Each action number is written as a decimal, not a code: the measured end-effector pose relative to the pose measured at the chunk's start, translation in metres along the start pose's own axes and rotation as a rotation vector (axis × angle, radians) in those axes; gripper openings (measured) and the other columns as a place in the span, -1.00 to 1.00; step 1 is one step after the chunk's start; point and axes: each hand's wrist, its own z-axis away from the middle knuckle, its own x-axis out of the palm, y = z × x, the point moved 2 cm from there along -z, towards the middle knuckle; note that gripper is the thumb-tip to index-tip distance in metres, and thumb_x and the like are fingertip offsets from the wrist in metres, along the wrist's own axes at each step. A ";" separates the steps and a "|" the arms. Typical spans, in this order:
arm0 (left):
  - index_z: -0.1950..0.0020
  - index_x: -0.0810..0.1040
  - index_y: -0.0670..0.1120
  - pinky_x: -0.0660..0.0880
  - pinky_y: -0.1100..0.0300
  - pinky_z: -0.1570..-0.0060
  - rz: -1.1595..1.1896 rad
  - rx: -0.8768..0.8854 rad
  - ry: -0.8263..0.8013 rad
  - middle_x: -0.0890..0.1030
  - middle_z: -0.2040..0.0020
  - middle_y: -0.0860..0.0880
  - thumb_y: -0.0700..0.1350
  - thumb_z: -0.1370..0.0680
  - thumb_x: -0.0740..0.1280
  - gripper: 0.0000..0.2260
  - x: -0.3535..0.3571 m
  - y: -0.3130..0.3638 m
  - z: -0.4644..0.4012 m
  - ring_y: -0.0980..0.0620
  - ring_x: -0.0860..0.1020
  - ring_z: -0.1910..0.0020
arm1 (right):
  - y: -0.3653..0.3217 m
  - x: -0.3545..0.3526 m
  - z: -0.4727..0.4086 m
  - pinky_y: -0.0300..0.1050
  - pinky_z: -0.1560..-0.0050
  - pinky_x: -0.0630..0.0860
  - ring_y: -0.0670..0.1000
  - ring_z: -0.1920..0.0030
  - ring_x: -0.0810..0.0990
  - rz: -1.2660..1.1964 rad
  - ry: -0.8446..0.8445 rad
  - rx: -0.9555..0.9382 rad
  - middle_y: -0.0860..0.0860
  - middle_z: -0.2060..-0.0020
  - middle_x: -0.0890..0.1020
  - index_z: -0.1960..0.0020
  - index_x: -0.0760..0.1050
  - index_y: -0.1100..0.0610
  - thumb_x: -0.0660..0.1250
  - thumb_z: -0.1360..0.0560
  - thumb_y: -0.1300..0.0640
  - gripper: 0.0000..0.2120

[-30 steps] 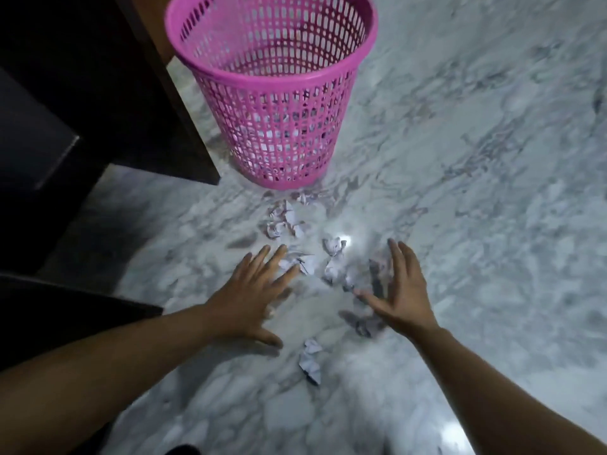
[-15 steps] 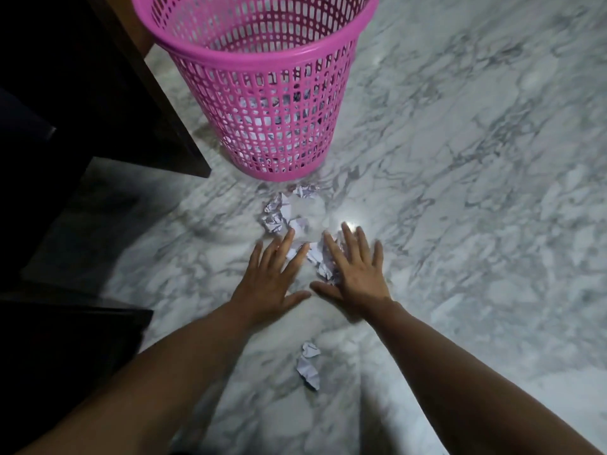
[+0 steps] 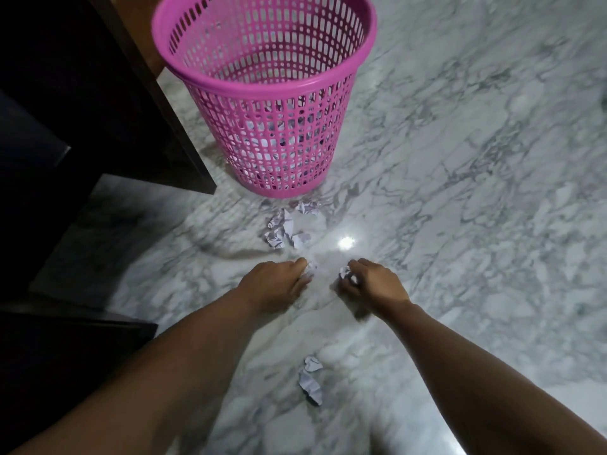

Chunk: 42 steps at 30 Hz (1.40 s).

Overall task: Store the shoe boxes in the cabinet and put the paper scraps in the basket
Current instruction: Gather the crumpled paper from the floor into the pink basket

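A pink mesh basket (image 3: pixel 272 93) stands on the marble floor ahead of me, with paper visible through its lower wall. Crumpled white paper scraps (image 3: pixel 284 226) lie in a small heap just in front of its base. My left hand (image 3: pixel 274 284) is closed low over the floor, with scraps (image 3: pixel 312 269) showing at its fingertips. My right hand (image 3: pixel 369 280) is closed beside it, gripping a scrap (image 3: pixel 345 273). Two more scraps (image 3: pixel 310 382) lie on the floor between my forearms. No shoe boxes are in view.
A dark wooden cabinet (image 3: pixel 108 103) fills the left side, its corner close to the basket. Another dark furniture edge (image 3: pixel 65 343) sits at the lower left. Grey-veined marble floor (image 3: pixel 476 192) stretches out to the right.
Both hands went from flat with fingers spread to curled closed over the scraps. The loose scraps that lay between them are now gathered in my fingers.
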 end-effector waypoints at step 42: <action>-0.58 0.21 0.12 0.13 -0.07 -0.48 -0.092 -0.144 -0.018 0.20 -0.61 0.03 0.05 -0.52 0.22 -0.39 -0.003 -0.067 -0.028 -0.11 0.23 -0.54 | -0.066 -0.007 -0.119 0.28 -0.48 0.24 0.24 -0.63 0.09 0.104 -0.041 -0.101 0.12 -0.65 0.10 -0.67 0.02 -0.04 0.10 -0.59 -0.36 -0.24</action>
